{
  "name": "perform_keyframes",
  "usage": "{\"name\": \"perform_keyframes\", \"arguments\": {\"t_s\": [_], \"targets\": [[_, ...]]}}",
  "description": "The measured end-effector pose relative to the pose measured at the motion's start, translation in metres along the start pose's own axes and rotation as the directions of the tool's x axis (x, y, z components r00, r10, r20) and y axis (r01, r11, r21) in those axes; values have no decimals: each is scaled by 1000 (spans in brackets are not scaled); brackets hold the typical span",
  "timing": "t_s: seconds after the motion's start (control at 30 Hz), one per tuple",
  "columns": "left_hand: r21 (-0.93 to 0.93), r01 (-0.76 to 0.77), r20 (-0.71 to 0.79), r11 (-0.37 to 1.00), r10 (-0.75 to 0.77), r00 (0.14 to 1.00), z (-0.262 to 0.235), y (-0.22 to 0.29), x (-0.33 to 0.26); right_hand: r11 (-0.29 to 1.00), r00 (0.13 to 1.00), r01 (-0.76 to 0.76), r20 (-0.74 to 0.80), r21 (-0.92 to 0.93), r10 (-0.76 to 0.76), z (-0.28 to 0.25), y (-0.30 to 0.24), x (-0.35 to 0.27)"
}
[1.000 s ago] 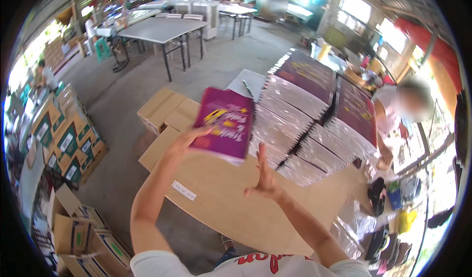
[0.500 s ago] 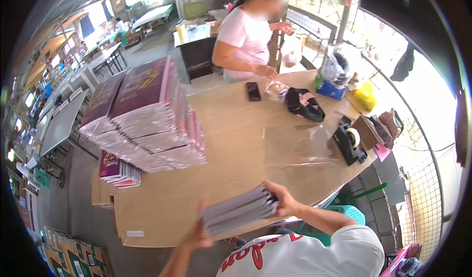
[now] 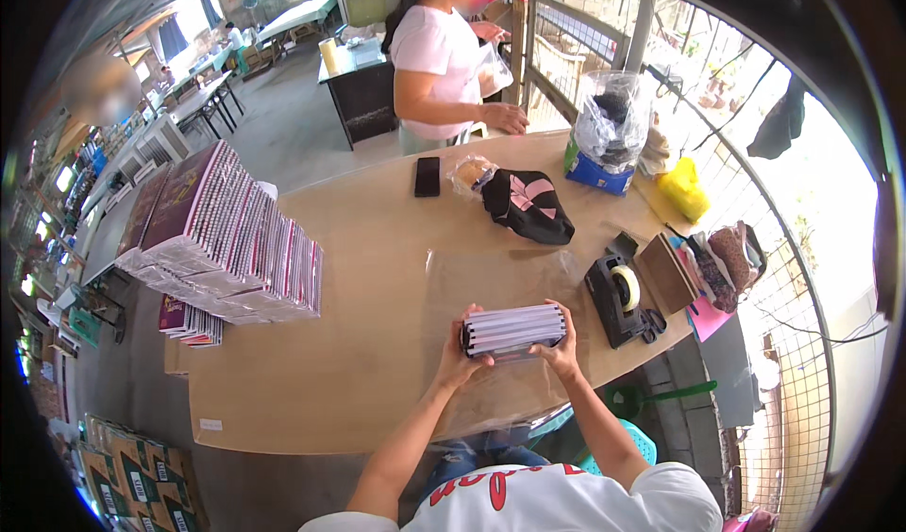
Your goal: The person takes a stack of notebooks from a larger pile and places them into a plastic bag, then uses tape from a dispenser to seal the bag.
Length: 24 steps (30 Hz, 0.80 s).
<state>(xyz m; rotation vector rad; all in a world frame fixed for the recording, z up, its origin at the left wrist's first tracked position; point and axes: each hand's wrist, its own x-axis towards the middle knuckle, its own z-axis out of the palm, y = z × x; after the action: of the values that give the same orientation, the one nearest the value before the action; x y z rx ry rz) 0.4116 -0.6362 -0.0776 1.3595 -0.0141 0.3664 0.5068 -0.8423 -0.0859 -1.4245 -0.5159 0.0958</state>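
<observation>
At the near edge of the table, a stack of spiral notebooks is held between both hands, resting on a clear plastic sheet. The left hand is clamped on the stack's left end, thumb on top; the right hand is closed on its right end, fingers curled over the front (the undersides are hidden). A tape dispenser stands just beside the right hand. A large pile of notebooks lies well apart to the left. A phone and what appears to be a black bag lie farther off, near another person.
</observation>
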Motion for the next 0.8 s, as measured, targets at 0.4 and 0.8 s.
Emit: {"name": "perform_keyframes", "arguments": {"t_s": [0.4, 0.8], "targets": [[229, -114, -100, 967, 139, 985, -6, -32, -1, 993, 978, -120, -171, 15, 121, 7, 26, -6], [470, -293, 98, 833, 281, 955, -29, -59, 12, 996, 973, -10, -231, -92, -12, 3, 66, -23]]}}
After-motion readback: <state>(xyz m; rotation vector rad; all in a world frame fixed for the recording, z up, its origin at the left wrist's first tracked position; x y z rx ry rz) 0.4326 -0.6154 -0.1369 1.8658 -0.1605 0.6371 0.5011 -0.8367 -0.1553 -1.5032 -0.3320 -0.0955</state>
